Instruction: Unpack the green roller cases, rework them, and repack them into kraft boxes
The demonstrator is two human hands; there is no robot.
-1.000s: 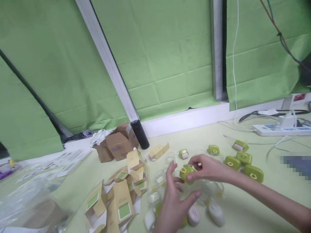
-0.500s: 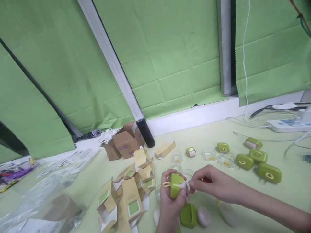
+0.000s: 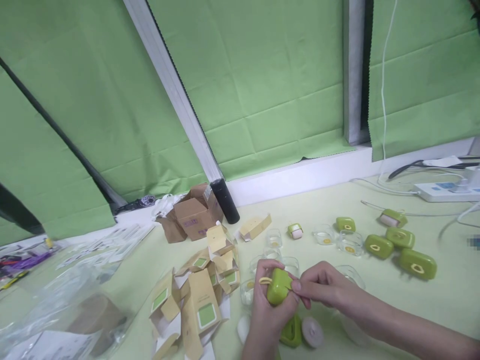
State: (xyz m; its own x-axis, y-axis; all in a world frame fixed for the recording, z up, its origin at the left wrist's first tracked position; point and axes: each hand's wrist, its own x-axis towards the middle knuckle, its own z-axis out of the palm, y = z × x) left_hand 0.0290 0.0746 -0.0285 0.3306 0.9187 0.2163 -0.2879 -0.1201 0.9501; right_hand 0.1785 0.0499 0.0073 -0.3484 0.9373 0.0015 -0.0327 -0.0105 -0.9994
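Cradling the small glossy green plastic case (image 3: 276, 290), long side roughly twelve-to-six, the left hand (image 3: 264, 320) grasps it; the right hand (image 3: 325, 284), nearer its three-o'clock flap (image 3: 288, 280), pinches there.

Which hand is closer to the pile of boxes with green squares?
The left. The left hand is just right of the box pile; the right hand is farther right, past the left one.

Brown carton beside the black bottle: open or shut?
Open. The brown carton has its top flaps raised and spread, not folded closed.
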